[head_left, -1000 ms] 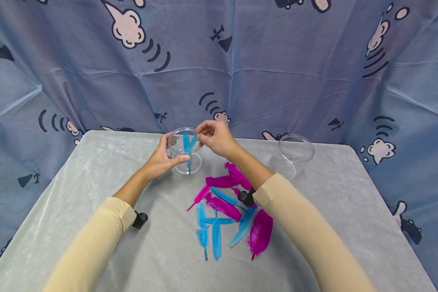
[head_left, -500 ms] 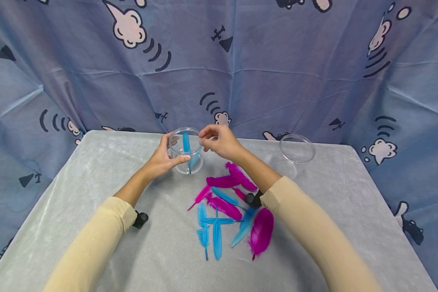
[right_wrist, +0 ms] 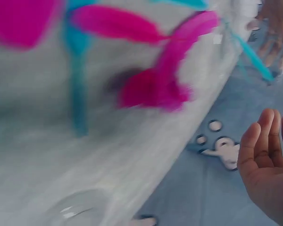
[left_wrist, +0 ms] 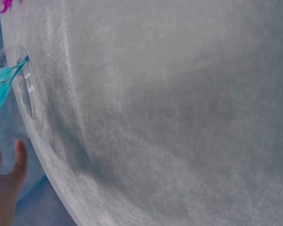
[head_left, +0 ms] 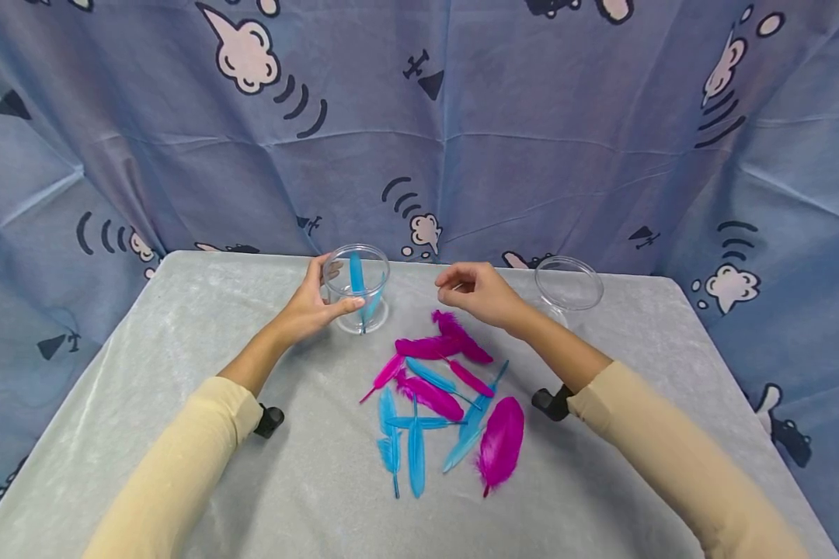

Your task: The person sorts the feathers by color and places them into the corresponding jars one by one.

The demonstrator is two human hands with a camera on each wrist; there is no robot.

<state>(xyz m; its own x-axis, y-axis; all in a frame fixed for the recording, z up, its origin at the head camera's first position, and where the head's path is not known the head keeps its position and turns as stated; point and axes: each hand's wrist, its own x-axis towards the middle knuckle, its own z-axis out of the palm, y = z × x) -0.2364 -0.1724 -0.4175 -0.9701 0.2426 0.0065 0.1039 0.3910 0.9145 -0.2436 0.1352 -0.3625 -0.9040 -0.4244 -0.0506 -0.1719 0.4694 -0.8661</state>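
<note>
Nearest us, pink and blue feathers (head_left: pixel 429 397) lie loose on the table (head_left: pixel 308 473). Beyond, our left hand (head_left: pixel 309 307) grips a clear cup (head_left: pixel 342 292) containing two blue feathers (head_left: pixel 356 273); our right hand (head_left: pixel 481 293) hovers, fingers relaxed, between it and a second cup (head_left: pixel 569 289).

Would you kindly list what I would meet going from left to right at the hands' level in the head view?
Left hand, clear round plastic cup holding blue feathers, right hand, second clear round plastic cup.

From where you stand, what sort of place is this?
Probably a makeshift tabletop work corner: printed blue fabric hangs behind a cloth-covered table, which bears loose feathers and clear cups.
</note>
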